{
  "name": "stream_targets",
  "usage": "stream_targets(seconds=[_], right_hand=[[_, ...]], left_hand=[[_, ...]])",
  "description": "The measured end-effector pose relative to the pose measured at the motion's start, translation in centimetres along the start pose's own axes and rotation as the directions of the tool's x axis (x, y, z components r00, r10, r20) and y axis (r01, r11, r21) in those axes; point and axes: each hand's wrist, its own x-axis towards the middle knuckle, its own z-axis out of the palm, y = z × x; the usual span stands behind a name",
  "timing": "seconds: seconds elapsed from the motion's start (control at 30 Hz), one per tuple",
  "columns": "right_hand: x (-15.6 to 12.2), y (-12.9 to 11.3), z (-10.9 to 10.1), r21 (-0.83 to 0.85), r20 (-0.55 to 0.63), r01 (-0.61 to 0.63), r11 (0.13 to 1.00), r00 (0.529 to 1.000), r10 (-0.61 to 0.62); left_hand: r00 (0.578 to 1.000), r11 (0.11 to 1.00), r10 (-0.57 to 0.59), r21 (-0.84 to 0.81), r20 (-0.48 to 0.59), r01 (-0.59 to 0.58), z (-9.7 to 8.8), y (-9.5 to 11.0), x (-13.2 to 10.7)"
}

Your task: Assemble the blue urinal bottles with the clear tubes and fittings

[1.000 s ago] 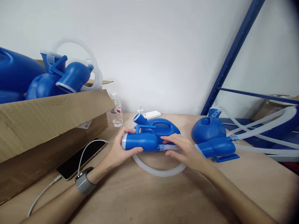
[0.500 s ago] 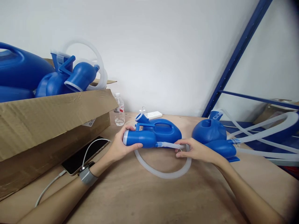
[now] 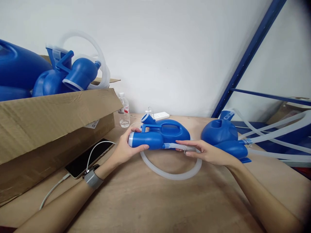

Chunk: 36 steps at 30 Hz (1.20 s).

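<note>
A blue funnel cup [image 3: 147, 140] with a white rim lies on its side in front of a blue urinal bottle [image 3: 181, 133] with a moulded handle. My left hand [image 3: 127, 144] grips the cup's rim end, its thumb along the near side. From the cup's narrow neck runs a translucent white hose [image 3: 177, 175], looping toward me on the table. My right hand [image 3: 200, 150] has its fingers round the hose close to the neck, the index finger lying over it. A small wire clamp [image 3: 185, 149] shows by the thumb; the other fingertips are partly hidden.
On the left, an open cardboard box [image 3: 60, 111] holds several blue urinal bottles. Beside it lie a phone [image 3: 88, 158] with a cable and a water bottle [image 3: 124, 111]. A power strip [image 3: 160, 116] sits by the wall. Another urinal bottle [image 3: 218, 132] with hoses stands right, near a blue rack [image 3: 247, 61].
My right hand has shifted a little left along the hose toward the cup's neck, and its index finger has straightened. My left hand keeps its hold. The whole view has tilted slightly.
</note>
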Motion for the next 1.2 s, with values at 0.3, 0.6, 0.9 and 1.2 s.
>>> stream_targets(seconds=[0.3, 0.6, 0.9, 1.2], right_hand=[[1.1, -0.6, 2.7, 0.008, -0.149, -0.086, 0.996, 0.985, 0.086], [2.1, -0.4, 6.1, -0.214, -0.302, 0.1, 0.972, 0.939, -0.163], [2.1, 0.4, 5.5, -0.189, -0.36, 0.171, 0.967, 0.904, -0.23], [2.0, 0.2, 5.2, -0.239, -0.36, 0.242, 0.94, 0.877, -0.317]], left_hand=[[0.999, 0.995, 0.047, 0.093, 0.016, -0.048, 0.4, 0.7, -0.4], [0.989, 0.985, 0.146, 0.084, 0.03, -0.148, 1.0, 0.9, -0.8], [0.999, 0.999, 0.051, -0.016, -0.015, -0.051, 0.9, 0.6, -0.7], [0.999, 0.999, 0.042, -0.02, -0.011, -0.042, 0.9, 0.9, -0.7]])
